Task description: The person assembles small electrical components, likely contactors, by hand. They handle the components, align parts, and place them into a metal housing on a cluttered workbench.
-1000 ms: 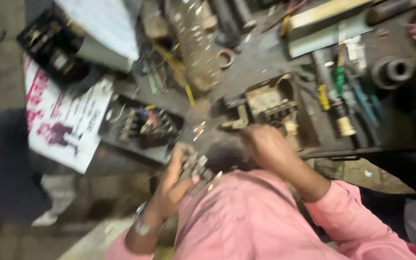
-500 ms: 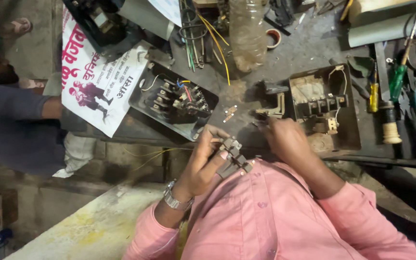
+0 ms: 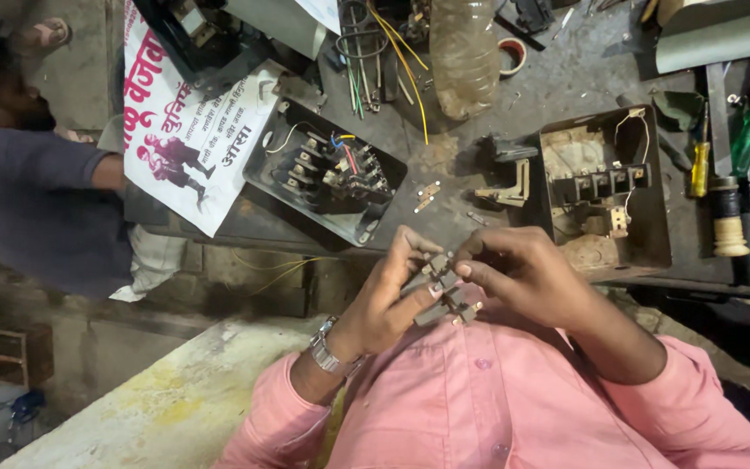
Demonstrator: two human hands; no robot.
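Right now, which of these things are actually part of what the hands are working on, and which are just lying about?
In hand:
left hand
right hand
small contact block gripped by both

Lying about:
open switch box
rusty box
plastic bottle
screwdrivers
printed poster
tape roll

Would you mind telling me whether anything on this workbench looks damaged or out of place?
The open switch box at right looks worn: its inside is rusty, with a loose white wire. Small metal contacts lie scattered on the bench. Both hands, left hand and right hand, hold a small contact block.
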